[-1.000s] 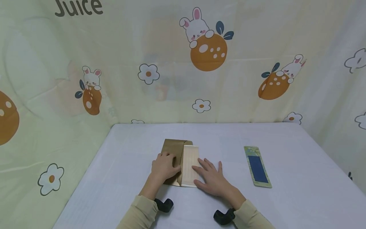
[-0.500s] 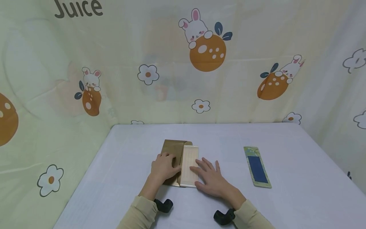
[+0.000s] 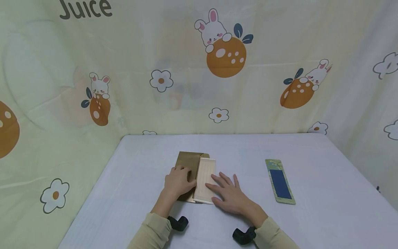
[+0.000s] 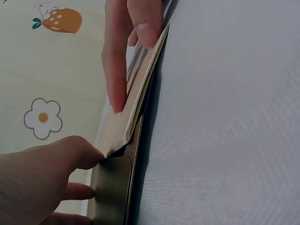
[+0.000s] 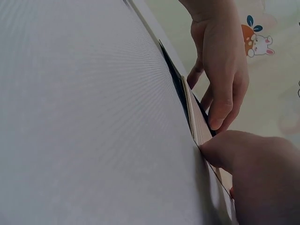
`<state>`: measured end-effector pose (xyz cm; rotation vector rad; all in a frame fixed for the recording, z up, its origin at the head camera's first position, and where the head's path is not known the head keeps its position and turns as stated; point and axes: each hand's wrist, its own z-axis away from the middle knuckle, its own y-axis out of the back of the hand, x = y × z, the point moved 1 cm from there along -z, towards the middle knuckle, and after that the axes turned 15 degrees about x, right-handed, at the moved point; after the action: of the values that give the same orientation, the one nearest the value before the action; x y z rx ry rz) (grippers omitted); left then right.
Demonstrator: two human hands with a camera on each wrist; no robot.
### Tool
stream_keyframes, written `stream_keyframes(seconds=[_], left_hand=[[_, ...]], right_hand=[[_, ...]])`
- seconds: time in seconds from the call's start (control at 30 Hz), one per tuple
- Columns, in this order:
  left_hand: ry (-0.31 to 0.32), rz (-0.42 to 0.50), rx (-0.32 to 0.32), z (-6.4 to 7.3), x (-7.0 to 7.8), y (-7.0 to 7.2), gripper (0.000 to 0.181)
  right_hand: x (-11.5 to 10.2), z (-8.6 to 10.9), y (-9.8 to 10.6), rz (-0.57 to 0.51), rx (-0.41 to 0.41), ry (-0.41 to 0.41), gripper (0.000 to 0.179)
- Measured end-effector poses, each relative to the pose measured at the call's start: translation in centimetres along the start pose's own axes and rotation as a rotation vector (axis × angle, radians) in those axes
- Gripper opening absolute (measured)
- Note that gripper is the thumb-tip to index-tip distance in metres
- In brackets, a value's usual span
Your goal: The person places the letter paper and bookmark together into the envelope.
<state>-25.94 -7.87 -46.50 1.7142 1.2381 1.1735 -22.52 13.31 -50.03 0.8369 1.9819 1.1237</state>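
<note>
A brown paper envelope [image 3: 189,159] lies flat at the middle of the table. My left hand [image 3: 178,181] rests on it, with the thumb [image 4: 86,153] touching the edge of its opening. A thin stack of cream lined paper [image 3: 206,173], slightly tilted, overlaps the envelope's right side. In the left wrist view, one corner of the stack [image 4: 123,133] is right at the envelope's opening. My right hand [image 3: 229,195] has its fingers spread over the stack's right edge, fingertips on the paper and thumb near its lower corner. The left fingertips are partly hidden in the left wrist view.
To the right lies a long green card with a dark blue rectangle [image 3: 280,181]. The table has a white cloth [image 3: 140,152]. A patterned curtain [image 3: 186,52] hangs behind it and along the sides. Black wrist mounts [image 3: 244,236] stick out below both hands.
The paper stack's lower end has shifted left over the envelope, so the stack now tilts. My right hand has moved slightly left over it. The left hand has stayed in place.
</note>
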Motion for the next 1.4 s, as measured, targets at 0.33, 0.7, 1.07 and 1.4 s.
stream_keyframes(seconds=[0.33, 0.7, 1.07, 1.4], left_hand=[[-0.002, 0.011, 0.000, -0.02, -0.16, -0.02, 0.052], [-0.004, 0.004, -0.006, -0.19, -0.17, -0.14, 0.053], [-0.001, -0.006, -0.009, -0.20, -0.12, -0.19, 0.054], [0.001, -0.011, -0.017, -0.21, -0.14, -0.17, 0.055]], right_hand=[[0.32, 0.03, -0.17, 0.010, 0.035, -0.009, 0.056], [0.26, -0.02, -0.28, 0.049, 0.039, -0.029, 0.051], [0.23, 0.02, -0.22, 0.037, 0.060, -0.021, 0.048], [0.23, -0.12, -0.20, -0.006, 0.061, -0.014, 0.037]])
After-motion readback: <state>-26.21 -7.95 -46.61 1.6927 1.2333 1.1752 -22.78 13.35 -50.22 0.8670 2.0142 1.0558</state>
